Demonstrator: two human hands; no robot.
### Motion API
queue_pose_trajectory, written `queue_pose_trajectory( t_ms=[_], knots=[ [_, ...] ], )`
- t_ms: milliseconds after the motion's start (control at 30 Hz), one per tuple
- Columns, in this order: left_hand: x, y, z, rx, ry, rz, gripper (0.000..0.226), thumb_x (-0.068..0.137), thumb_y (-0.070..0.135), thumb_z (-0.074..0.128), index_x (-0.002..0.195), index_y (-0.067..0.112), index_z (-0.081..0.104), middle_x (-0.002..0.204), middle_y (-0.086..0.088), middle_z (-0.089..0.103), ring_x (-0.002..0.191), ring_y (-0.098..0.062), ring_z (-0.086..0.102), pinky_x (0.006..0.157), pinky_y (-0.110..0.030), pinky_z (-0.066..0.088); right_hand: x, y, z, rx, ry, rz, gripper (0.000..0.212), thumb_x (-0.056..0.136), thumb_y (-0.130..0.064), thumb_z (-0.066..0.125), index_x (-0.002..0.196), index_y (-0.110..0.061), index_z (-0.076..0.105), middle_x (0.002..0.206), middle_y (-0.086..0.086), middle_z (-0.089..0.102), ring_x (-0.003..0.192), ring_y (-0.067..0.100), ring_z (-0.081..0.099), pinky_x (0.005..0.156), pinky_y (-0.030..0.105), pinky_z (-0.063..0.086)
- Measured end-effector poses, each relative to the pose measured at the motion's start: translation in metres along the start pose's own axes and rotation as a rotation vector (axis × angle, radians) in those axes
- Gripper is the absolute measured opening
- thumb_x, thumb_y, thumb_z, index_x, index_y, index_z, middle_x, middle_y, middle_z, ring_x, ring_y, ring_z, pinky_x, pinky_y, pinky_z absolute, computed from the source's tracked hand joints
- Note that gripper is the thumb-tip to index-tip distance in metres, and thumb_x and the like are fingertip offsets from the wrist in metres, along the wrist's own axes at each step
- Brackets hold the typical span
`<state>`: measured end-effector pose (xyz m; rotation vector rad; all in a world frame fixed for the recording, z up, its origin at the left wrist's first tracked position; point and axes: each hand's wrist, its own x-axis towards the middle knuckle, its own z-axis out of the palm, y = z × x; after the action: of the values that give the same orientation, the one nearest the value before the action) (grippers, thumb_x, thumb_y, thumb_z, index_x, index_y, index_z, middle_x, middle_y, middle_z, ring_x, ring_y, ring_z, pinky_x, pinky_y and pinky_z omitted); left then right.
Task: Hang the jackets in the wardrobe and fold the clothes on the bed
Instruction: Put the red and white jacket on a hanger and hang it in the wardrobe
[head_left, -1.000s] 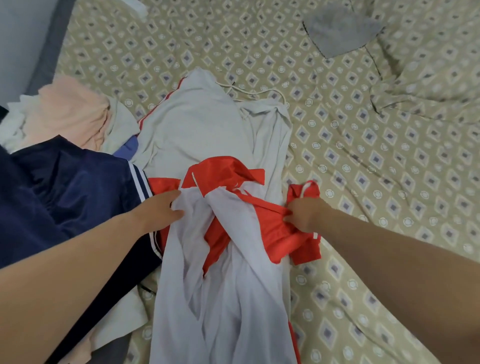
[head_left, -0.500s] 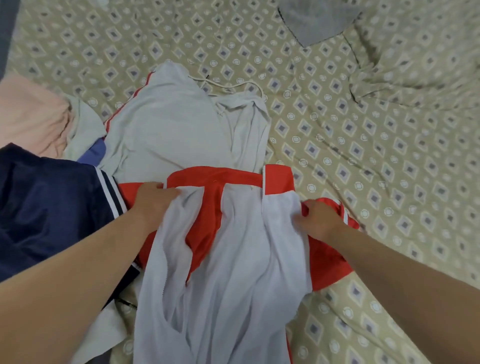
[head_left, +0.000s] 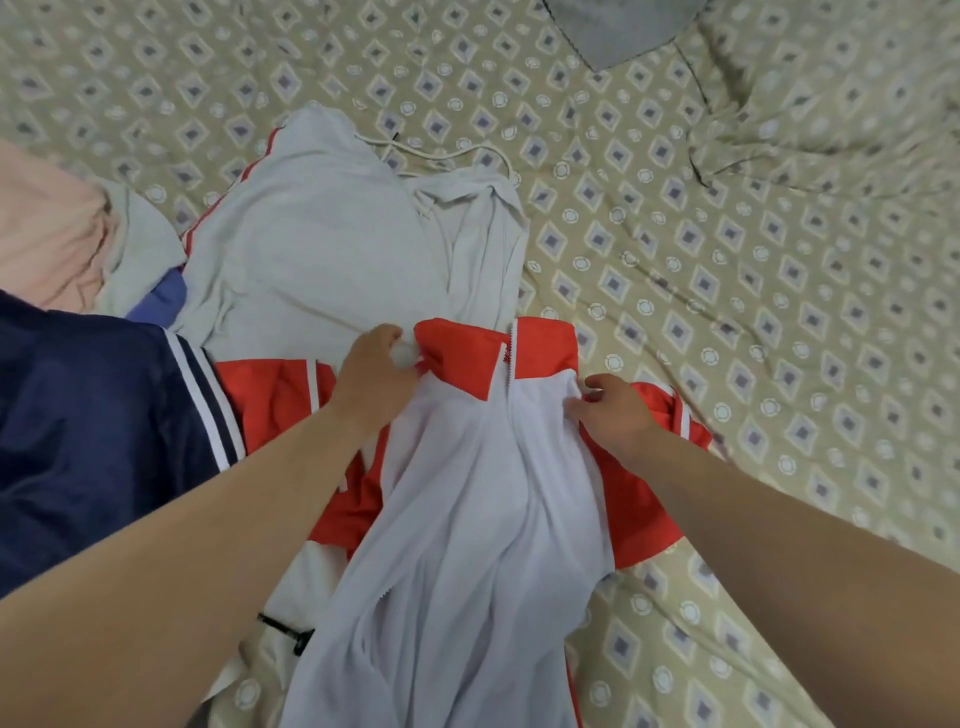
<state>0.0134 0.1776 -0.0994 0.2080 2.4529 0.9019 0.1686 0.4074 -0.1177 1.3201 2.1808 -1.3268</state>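
Both hands hold the collar end of the red-and-white jacket (head_left: 467, 519) on the bed (head_left: 779, 312).
The jacket lies lengthwise away from the person. The left hand (head_left: 376, 374) curls its fingers round the collar (head_left: 457, 353), nearer than the right hand (head_left: 615, 418), whose fingers pinch the white lining. A grey hooded top (head_left: 322, 244) lies beyond.

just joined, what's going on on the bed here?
A person is handling a red-and-white zip-up jacket spread on the beige diamond-patterned bedsheet. The left hand grips the fabric beside the red collar, and the right hand pinches the edge of the white lining on the other side. The jacket lies open with its lining up, not yet hung or folded. A pale grey hooded top lies just beyond it, and a navy garment with white stripes lies to the left.
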Motion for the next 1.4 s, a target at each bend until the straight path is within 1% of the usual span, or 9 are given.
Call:
queue_pose_trajectory(
  t_ms=[200,267,300,500,600,733,900,1167,1400],
  knots=[
    [-0.004,-0.005,0.009,0.003,-0.209,-0.180,0.066,0.081,0.036,0.075,0.133,0.004,0.049,0.130,-0.010,0.049,0.111,-0.025,0.056,0.097,-0.039,0.049,-0.014,-0.012,0.003,0.299,-0.134,0.122,0.054,0.089,-0.040,0.068,0.105,0.010,0.060,0.094,0.035,0.062,0.073,0.027,0.053,0.067,0.035,0.039],
    [-0.005,-0.001,0.014,-0.165,-0.223,-0.289,0.065,0.079,0.034,0.079,0.127,-0.002,0.054,0.124,-0.015,0.060,0.107,-0.028,0.062,0.091,-0.038,0.052,-0.020,-0.014,0.002,0.373,-0.209,0.125,0.050,0.093,-0.032,0.066,0.118,0.009,0.056,0.123,0.036,0.053,0.105,0.060,0.055,0.075,0.038,0.035],
    [-0.006,0.000,0.016,-0.201,-0.218,-0.311,0.060,0.079,0.031,0.080,0.122,-0.004,0.057,0.118,-0.018,0.064,0.104,-0.031,0.064,0.083,-0.035,0.052,-0.023,-0.015,0.001,0.402,-0.222,0.107,0.041,0.094,-0.025,0.064,0.119,0.008,0.057,0.127,0.037,0.049,0.099,0.018,0.036,0.077,0.039,0.036],
    [-0.027,0.027,0.003,0.003,-0.257,-0.125,0.005,0.084,0.007,0.066,0.088,0.004,0.065,0.082,-0.008,0.061,0.078,-0.023,0.056,0.065,-0.025,0.042,-0.057,-0.033,-0.019,0.624,-0.209,0.118,0.024,0.092,0.004,0.054,0.106,-0.013,0.064,0.105,0.022,0.070,0.086,0.030,0.068,0.089,0.048,0.054],
    [-0.042,0.039,-0.007,-0.070,-0.270,-0.152,0.007,0.093,0.012,0.058,0.086,0.010,0.061,0.083,-0.005,0.060,0.074,-0.018,0.055,0.061,-0.023,0.041,-0.078,-0.039,-0.035,0.682,-0.185,0.133,0.019,0.090,-0.006,0.063,0.108,-0.010,0.064,0.101,0.016,0.074,0.087,0.030,0.072,0.081,0.047,0.059],
    [-0.072,0.056,-0.028,-0.483,-0.319,-0.321,0.022,0.096,0.018,0.061,0.110,0.001,0.064,0.110,-0.015,0.070,0.101,-0.028,0.066,0.093,-0.039,0.052,-0.113,-0.043,-0.052,0.738,-0.217,0.136,0.028,0.093,-0.033,0.068,0.104,-0.007,0.070,0.098,0.010,0.077,0.090,0.025,0.074,0.077,0.037,0.059],
    [-0.123,0.077,-0.068,-0.727,-0.593,-0.523,0.014,0.086,0.019,0.073,0.082,0.007,0.079,0.086,-0.013,0.075,0.075,-0.023,0.073,0.064,-0.032,0.058,-0.169,-0.062,-0.072,0.762,-0.205,0.101,0.025,0.092,-0.018,0.067,0.069,-0.022,0.075,0.077,0.006,0.075,0.067,0.019,0.073,0.053,0.027,0.054],
    [-0.200,0.111,-0.141,-0.774,-0.191,-0.072,0.021,0.089,0.007,0.069,0.095,0.027,0.072,0.096,0.000,0.076,0.092,-0.020,0.071,0.084,-0.034,0.055,-0.302,-0.108,-0.094,0.641,-0.251,-0.105,0.012,0.095,-0.017,0.063,0.097,-0.009,0.073,0.095,0.019,0.072,0.081,0.028,0.065,0.076,0.039,0.047],
    [-0.292,0.169,-0.205,-1.057,-0.470,0.160,0.030,0.081,0.004,0.064,0.108,0.011,0.072,0.114,-0.021,0.070,0.103,-0.029,0.069,0.082,-0.034,0.056,-0.409,-0.147,-0.105,0.719,-0.032,-0.250,0.017,0.097,-0.022,0.060,0.091,-0.020,0.077,0.091,0.015,0.074,0.079,0.029,0.064,0.075,0.043,0.047]
  ],
)
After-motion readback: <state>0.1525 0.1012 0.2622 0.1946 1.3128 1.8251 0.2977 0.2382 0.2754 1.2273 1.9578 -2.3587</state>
